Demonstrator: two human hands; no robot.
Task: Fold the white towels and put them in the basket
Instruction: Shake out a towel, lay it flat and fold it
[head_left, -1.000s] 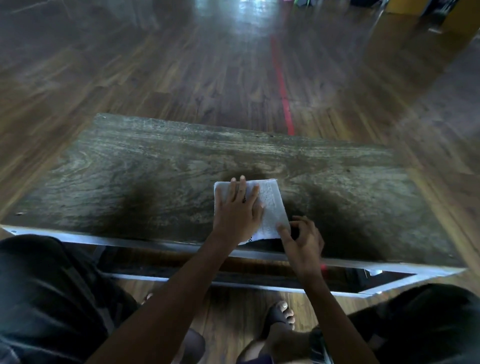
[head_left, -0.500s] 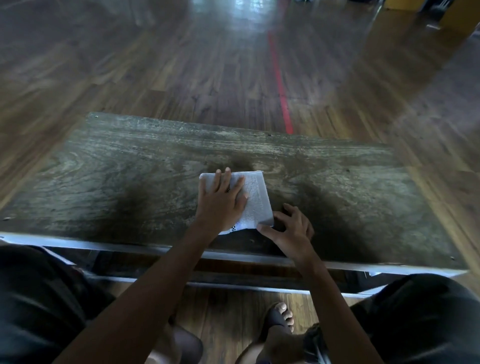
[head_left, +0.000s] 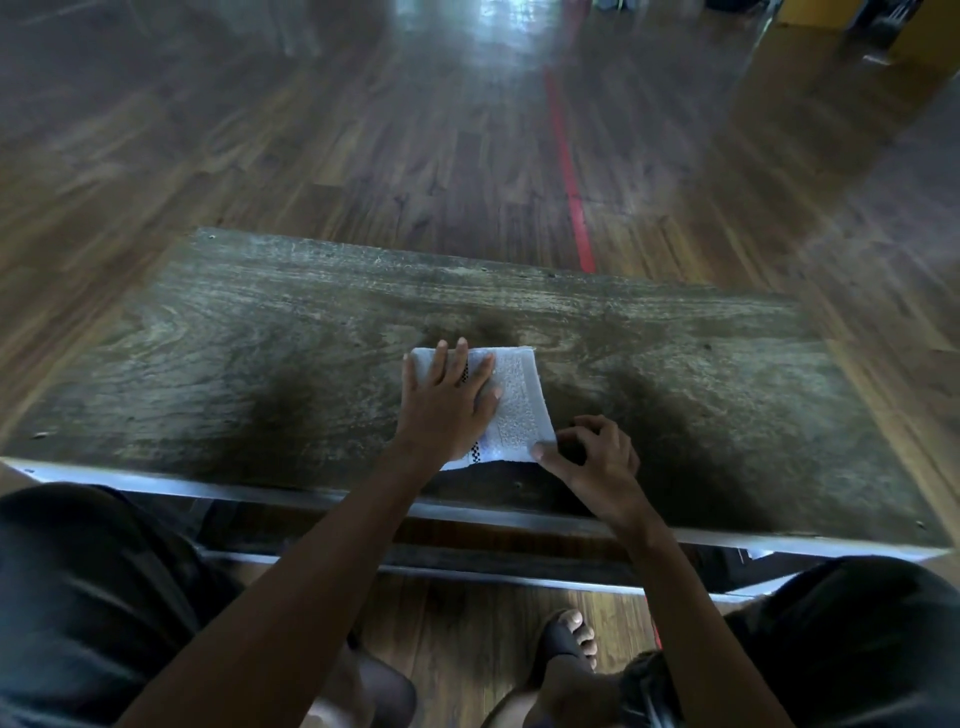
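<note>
A small white towel (head_left: 519, 405), folded into a rectangle with a black checked stripe, lies on the dark wooden table (head_left: 260, 364) near its front edge. My left hand (head_left: 447, 405) lies flat on the towel's left half with straight fingers, pressing it down. My right hand (head_left: 592, 457) pinches the towel's near right corner between thumb and curled fingers. No basket is in view.
The table's metal-edged front (head_left: 156, 483) runs just before my knees. Beyond the table stretches a wooden floor with a red line (head_left: 571, 182). A yellow object (head_left: 914, 31) stands at the far right. My sandalled foot (head_left: 566, 639) shows under the table.
The towel and both hands have stayed almost in place on the table. My right hand's fingers have curled more tightly at the towel's near right corner.
</note>
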